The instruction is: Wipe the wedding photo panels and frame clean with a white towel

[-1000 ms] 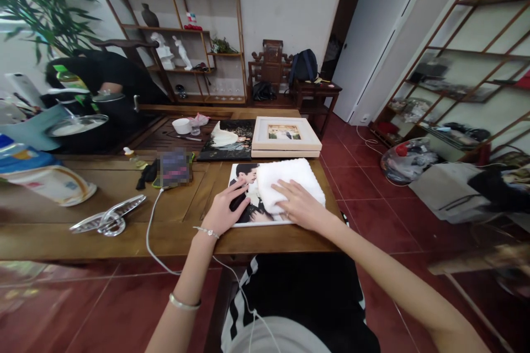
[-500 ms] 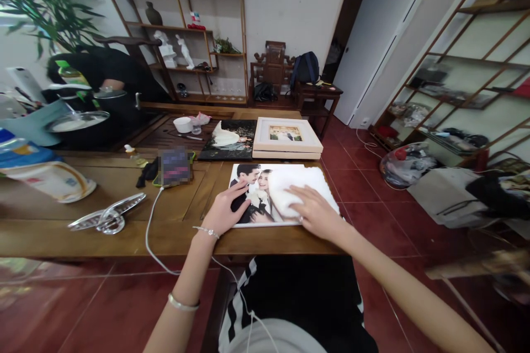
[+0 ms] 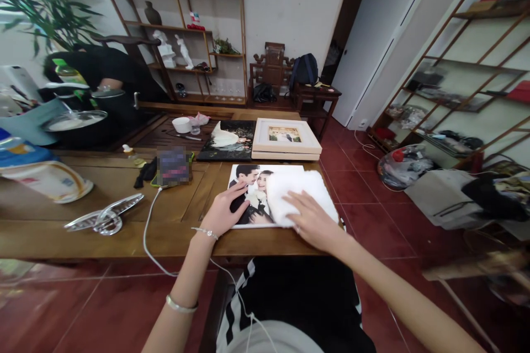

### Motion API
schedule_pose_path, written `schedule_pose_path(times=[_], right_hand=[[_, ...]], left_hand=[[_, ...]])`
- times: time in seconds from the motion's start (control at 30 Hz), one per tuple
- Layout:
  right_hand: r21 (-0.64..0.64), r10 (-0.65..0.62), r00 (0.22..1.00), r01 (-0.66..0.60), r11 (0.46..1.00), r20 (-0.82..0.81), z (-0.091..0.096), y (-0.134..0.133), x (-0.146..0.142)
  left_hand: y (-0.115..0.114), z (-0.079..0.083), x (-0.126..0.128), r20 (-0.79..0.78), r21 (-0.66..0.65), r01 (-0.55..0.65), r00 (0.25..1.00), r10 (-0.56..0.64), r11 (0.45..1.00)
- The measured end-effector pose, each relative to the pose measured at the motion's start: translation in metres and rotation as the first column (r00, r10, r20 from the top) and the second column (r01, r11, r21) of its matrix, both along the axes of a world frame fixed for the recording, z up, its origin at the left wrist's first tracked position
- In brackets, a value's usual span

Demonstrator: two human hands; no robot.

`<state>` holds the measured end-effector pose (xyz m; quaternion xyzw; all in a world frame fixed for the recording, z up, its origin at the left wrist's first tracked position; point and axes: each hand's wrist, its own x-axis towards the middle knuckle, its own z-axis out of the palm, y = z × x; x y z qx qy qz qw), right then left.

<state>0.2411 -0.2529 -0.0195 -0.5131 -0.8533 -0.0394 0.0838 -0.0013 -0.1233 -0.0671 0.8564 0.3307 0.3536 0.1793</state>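
A large wedding photo print [image 3: 252, 190] lies flat near the front edge of the wooden table [image 3: 103, 231]. My left hand [image 3: 226, 210] rests on the print's left side with fingers spread flat. My right hand [image 3: 312, 219] lies flat on a folded white towel [image 3: 300, 190] that covers the right half of the print, fingers stretched out over the cloth.
Behind the print lie a dark photo panel [image 3: 227, 140] and a white framed picture [image 3: 285, 137]. A phone [image 3: 174, 166] with a white cable, a metal stand [image 3: 103, 219] and a flat bag [image 3: 45, 179] sit to the left. Another person in black [image 3: 107, 83] works at the far left.
My right hand has slid the towel from the middle of the print toward its right side, uncovering the second face. My left hand has stayed put.
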Motion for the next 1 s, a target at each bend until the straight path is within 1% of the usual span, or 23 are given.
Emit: schedule_pose_path(times=[0.07, 0.13, 0.17, 0.23, 0.33, 0.43, 0.57, 0.63, 0.7, 0.77, 0.83, 0.93, 1.0], right_hand=[[-0.034, 0.03, 1.0, -0.03, 0.999, 0.001, 0.0, -0.029, -0.01], [-0.049, 0.063, 0.998, -0.063, 0.997, -0.002, 0.001, -0.046, -0.016], [-0.055, 0.073, 0.997, -0.074, 0.996, -0.013, 0.002, -0.049, -0.018], [-0.07, 0.071, 0.996, -0.075, 0.995, -0.048, 0.005, -0.044, -0.019], [-0.072, 0.044, 0.994, -0.052, 0.996, -0.103, 0.01, -0.016, -0.018], [-0.032, 0.029, 0.992, -0.033, 0.999, -0.12, 0.014, 0.025, -0.018], [0.021, 0.035, 0.99, -0.032, 0.999, -0.134, 0.011, 0.076, -0.018], [0.034, 0.03, 0.99, -0.025, 0.999, -0.135, 0.008, 0.091, -0.017], [0.042, 0.021, 0.991, -0.016, 0.999, -0.134, 0.004, 0.097, -0.017], [0.047, 0.007, 0.991, -0.001, 0.999, -0.134, 0.0, 0.091, -0.019], [0.039, -0.006, 0.991, 0.011, 0.999, -0.134, -0.004, 0.074, -0.023], [0.003, 0.005, 0.993, -0.004, 1.0, -0.122, -0.005, 0.035, -0.034], [-0.02, 0.043, 0.993, -0.046, 0.999, -0.11, -0.004, 0.004, -0.042]], left_hand=[[0.0, 0.0, 0.0, -0.006, -0.004, 0.006, 1.0, -0.006, 1.0], [-0.001, 0.001, 0.0, -0.016, -0.015, 0.007, 1.0, -0.007, 1.0], [-0.001, 0.002, 0.0, -0.022, -0.021, 0.005, 1.0, -0.006, 1.0], [-0.001, 0.002, 0.0, -0.027, -0.028, 0.003, 1.0, -0.004, 1.0], [-0.001, 0.002, 0.0, -0.022, -0.023, 0.005, 1.0, -0.005, 1.0], [0.0, 0.001, -0.001, -0.017, -0.016, 0.004, 1.0, -0.004, 1.0], [0.0, 0.0, 0.0, -0.02, -0.01, -0.004, 1.0, 0.004, 1.0], [0.0, 0.0, -0.001, -0.023, -0.008, -0.003, 1.0, 0.003, 1.0], [0.0, -0.001, -0.001, -0.023, -0.008, -0.001, 1.0, 0.0, 1.0], [0.0, -0.001, 0.0, -0.021, -0.01, 0.002, 1.0, -0.002, 1.0], [0.0, 0.0, 0.0, -0.016, -0.014, 0.007, 1.0, -0.007, 1.0], [0.0, 0.001, 0.0, -0.003, -0.026, 0.019, 1.0, -0.019, 0.999], [0.0, 0.001, 0.0, 0.006, -0.034, 0.026, 1.0, -0.026, 0.999]])
